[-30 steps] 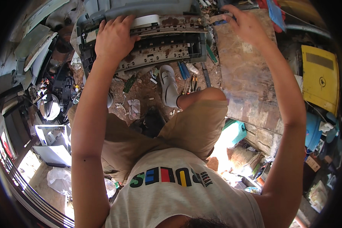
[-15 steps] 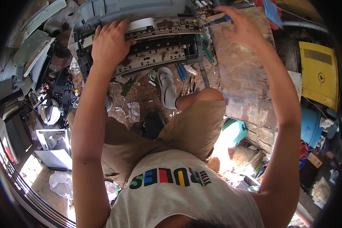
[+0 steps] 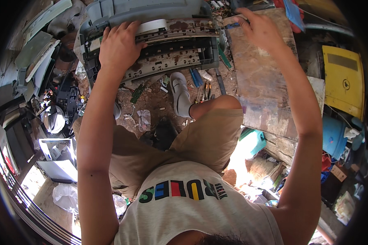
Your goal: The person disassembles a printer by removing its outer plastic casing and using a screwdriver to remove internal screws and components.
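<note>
Grey machine (image 3: 171, 37), upper centre of the frame, lies under my left hand (image 3: 120, 45), palm down, fingers slightly spread, no firm grip evident. At upper right, my right hand (image 3: 263, 30) curls thumb and forefinger near a blue handle (image 3: 233, 25); whether they pinch it, I cannot tell. For good control, I should brace the machine with the left palm and seat the handle fully before applying force. Farther out: board (image 3: 265, 81), right.
</note>
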Demonstrator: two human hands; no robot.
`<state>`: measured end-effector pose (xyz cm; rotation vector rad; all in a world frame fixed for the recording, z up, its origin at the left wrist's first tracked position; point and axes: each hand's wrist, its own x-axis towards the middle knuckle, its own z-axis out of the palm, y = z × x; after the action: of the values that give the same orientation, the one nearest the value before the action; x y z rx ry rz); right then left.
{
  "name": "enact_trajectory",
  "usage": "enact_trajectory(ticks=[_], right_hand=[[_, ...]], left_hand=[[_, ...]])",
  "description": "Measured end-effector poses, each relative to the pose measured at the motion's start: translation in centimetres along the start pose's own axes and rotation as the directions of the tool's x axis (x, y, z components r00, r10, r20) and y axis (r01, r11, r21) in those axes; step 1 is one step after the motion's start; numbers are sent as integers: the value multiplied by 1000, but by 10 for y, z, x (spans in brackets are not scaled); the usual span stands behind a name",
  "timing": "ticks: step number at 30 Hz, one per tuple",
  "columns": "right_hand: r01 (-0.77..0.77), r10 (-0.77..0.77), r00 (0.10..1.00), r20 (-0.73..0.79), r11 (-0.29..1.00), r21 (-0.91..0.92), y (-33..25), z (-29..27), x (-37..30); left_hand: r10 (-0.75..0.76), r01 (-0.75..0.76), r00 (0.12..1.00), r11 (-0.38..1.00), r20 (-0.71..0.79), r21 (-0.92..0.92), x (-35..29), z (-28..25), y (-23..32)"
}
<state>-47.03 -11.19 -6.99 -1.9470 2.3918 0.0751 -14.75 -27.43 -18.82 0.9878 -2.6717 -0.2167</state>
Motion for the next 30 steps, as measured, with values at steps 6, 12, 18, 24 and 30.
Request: enact_trajectory(ticks=[6,12,18,24,30], right_hand=[[129,-122,991,-57,980,149,-8,-5,-6],[307,-289,949,-128,940,152,0,-3,0],[6,-9,999,-39,996,-84,9,4,2],[5,2,996,-95,997,75,-7,4,0],[174,-164,983,-82,974,145,0,-1,2]], left_hand=[[-11,11,1000,1000,22,9,0,-2,0],[-1,1,1000,1000,8,-8,0,-2,1],[-4,4,1000,1000,14,-3,1,-3,3],[-11,11,1000,1000,-6,9,-1,-2,0],[1,-1,1000,1000,0,-2,-1,-1,0]])
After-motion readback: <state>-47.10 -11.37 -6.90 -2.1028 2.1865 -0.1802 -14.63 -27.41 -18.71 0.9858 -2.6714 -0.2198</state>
